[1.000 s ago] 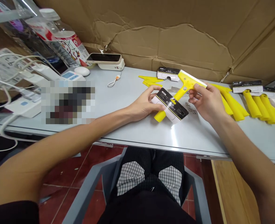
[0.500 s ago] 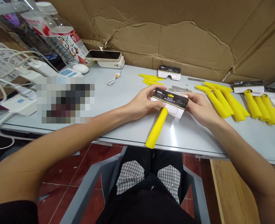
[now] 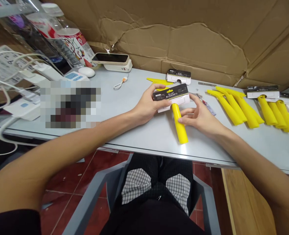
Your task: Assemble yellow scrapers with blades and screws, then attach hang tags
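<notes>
My left hand (image 3: 148, 103) grips the left end of a black-and-white card package (image 3: 174, 98), thumb in front and fingers behind. A yellow handle (image 3: 180, 125) sticks out below the card, its wide end toward me. The fingertips of my right hand (image 3: 199, 114) touch the right side of this handle, and the thumb and fingers are apart. Just behind my right hand lies a small screwdriver-like tool (image 3: 209, 107) on the table. Behind the held package, another black-and-white card (image 3: 178, 77) stands near yellow flat pieces (image 3: 159, 80).
Several yellow handles (image 3: 229, 106) lie at the right, beside more carded ones (image 3: 267, 111). A phone (image 3: 111, 58) rests on a white block at the back. Bottles (image 3: 72, 42), white cables and a power strip (image 3: 24, 106) crowd the left. Cardboard (image 3: 195, 39) lines the back.
The package has tilted the other way, and its handle's lower end has swung right. My right hand has left the card's right edge and moved down to the handle. The screwdriver-like tool has come into view.
</notes>
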Demonstrator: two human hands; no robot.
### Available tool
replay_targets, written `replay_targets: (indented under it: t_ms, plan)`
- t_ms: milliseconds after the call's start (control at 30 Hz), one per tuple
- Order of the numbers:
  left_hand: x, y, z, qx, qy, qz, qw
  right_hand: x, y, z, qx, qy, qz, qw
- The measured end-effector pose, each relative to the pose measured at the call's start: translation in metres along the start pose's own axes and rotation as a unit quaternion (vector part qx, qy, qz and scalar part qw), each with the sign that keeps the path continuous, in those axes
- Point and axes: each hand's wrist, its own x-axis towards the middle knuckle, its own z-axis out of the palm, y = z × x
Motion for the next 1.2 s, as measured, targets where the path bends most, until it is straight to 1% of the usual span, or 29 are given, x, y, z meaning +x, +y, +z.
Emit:
replay_targets:
  t_ms: [167, 267, 367, 467, 533, 567, 633, 733, 767, 833, 933, 1033, 1100, 1200]
  plan:
    - [0.005, 0.004, -0.006, 0.026, 0.032, 0.028, 0.999, -0.003, -0.002, -0.002, -0.023, -0.042, -0.018, 0.999]
    - [0.007, 0.007, -0.008, 0.025, 0.036, 0.047, 0.998, -0.005, -0.002, -0.003, -0.039, -0.054, -0.029, 0.997]
    - [0.006, 0.009, -0.010, 0.070, 0.028, 0.079, 0.994, -0.007, -0.002, -0.004, -0.075, -0.056, -0.061, 0.994]
    - [0.007, 0.010, -0.014, 0.156, -0.010, 0.109, 0.982, -0.009, -0.004, -0.004, -0.151, -0.079, -0.084, 0.982]
    - [0.007, 0.009, -0.016, 0.214, -0.047, 0.122, 0.968, -0.010, -0.005, -0.004, -0.225, -0.086, -0.105, 0.965]
    - [0.008, 0.008, -0.016, 0.246, -0.063, 0.130, 0.958, -0.009, -0.005, -0.004, -0.269, -0.082, -0.124, 0.952]
    - [0.007, 0.007, -0.016, 0.312, -0.086, 0.155, 0.933, -0.007, -0.004, -0.006, -0.363, -0.064, -0.172, 0.914]
    - [0.003, 0.005, -0.014, 0.390, -0.118, 0.192, 0.893, -0.001, 0.001, -0.010, -0.470, -0.010, -0.241, 0.849]
    - [0.002, 0.005, -0.013, 0.406, -0.127, 0.202, 0.882, 0.000, 0.003, -0.012, -0.490, 0.012, -0.256, 0.833]
    - [0.000, 0.003, -0.013, 0.437, -0.140, 0.221, 0.861, 0.002, 0.006, -0.015, -0.519, 0.048, -0.267, 0.811]
    - [-0.001, 0.003, -0.016, 0.471, -0.164, 0.242, 0.833, 0.002, 0.007, -0.016, -0.548, 0.059, -0.246, 0.798]
    - [0.000, 0.007, -0.019, 0.479, -0.224, 0.257, 0.809, 0.001, 0.003, -0.015, -0.570, 0.061, -0.225, 0.788]
    - [0.001, 0.012, -0.022, 0.489, -0.254, 0.261, 0.793, 0.001, 0.001, -0.014, -0.584, 0.072, -0.213, 0.780]
    - [0.004, 0.014, -0.025, 0.507, -0.256, 0.254, 0.783, 0.001, -0.001, -0.014, -0.592, 0.081, -0.196, 0.778]
